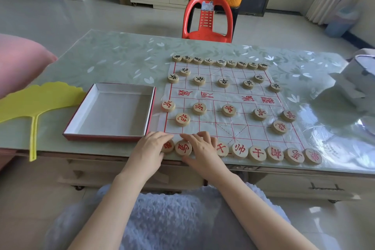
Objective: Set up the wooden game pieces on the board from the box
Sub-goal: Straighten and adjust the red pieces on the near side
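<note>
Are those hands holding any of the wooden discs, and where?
Nothing is lifted. The left hand rests on the end red piece and the right hand covers the third spot in that row; whether either pinches a rim cannot be told.
</note>
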Motion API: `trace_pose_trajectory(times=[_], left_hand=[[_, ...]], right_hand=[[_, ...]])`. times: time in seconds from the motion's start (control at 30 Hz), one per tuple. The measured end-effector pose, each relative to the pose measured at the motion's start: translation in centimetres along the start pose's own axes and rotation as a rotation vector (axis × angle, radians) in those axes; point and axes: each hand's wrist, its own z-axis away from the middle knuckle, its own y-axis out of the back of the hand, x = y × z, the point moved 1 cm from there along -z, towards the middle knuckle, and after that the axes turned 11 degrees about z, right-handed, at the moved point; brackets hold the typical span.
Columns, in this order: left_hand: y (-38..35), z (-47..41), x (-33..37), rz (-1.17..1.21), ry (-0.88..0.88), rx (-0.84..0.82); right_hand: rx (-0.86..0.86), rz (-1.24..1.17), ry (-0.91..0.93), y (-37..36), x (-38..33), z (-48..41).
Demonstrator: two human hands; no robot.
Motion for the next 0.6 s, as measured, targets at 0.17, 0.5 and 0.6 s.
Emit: trace_pose_trajectory(times=[0.17,0.5,0.6], left_hand=[[0.34,-0.23,-0.10,0.000,0.127,0.045],[0.32,0.13,0.11,-0.031,0.122,0.013],[0.28,0.02,0.05,-0.031,0.151,0.018]], right_hand=[[0.039,0.096,-0.027,-0.40,-0.29,-0.51],[0.021,0.037,-0.014,-0.42,-0.02,0.19],[0.019,0.034,-0.040,-0.30,-0.18,0.13]])
